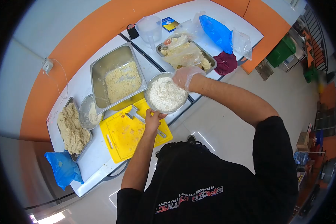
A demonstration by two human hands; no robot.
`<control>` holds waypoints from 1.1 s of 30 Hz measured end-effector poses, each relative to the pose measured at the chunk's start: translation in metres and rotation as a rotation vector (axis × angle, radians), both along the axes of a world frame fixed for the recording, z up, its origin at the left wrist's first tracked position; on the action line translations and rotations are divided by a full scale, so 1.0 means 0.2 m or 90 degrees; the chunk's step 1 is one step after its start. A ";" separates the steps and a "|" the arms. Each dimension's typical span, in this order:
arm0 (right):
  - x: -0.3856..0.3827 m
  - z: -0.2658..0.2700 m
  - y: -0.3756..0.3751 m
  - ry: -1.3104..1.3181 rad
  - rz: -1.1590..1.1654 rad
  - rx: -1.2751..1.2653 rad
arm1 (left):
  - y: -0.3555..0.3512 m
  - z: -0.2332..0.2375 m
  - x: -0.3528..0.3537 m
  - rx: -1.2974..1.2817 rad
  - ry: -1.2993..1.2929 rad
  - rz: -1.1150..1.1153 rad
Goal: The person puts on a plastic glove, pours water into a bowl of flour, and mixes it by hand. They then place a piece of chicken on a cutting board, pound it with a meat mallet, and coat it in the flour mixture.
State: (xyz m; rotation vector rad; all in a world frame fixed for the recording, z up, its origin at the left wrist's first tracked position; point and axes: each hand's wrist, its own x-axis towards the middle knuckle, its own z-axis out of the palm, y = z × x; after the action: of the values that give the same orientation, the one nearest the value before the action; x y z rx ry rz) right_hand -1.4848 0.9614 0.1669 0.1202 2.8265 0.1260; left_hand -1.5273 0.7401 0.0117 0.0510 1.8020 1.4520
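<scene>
A metal bowl [148,101] filled with white flour-like powder [166,93] is between my hands, at the front edge of the table. My bare left hand [152,121] pinches its near rim. My right hand [186,77], in a clear plastic glove, grips the right side of the rim; its fingertips are partly hidden. Beneath my left hand and wrist a metal meat mallet [133,112] rests on a yellow cutting board [119,140], which is stained with bits of residue. A deep steel pan [96,76] with crumbly pale flour stands just left of the bowl.
At the left are a tray of breaded pieces [74,128], a smaller flour bowl [86,112] and a blue bag [64,170]. Behind my right hand sit a loaded tray [211,61], a clear jug [149,29], a blue plastic bag [216,31] and a maroon cloth [226,63].
</scene>
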 end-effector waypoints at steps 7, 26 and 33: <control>0.10 -0.05 0.13 -0.014 0.024 -0.060 | 0.03 -0.01 0.01 0.027 -0.014 0.027; 0.13 0.12 -0.11 0.139 0.209 0.836 | -0.01 -0.24 -0.27 0.005 -0.011 -0.084; 0.05 -0.27 -0.15 0.122 0.032 0.015 | -0.01 -0.36 -0.37 0.035 -0.032 -0.122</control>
State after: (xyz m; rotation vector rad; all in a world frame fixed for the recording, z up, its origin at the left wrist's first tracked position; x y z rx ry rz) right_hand -1.4749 0.9306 0.1128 0.0694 3.0215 0.1665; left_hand -1.6007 0.7380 -0.0604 0.2085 1.6687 1.3536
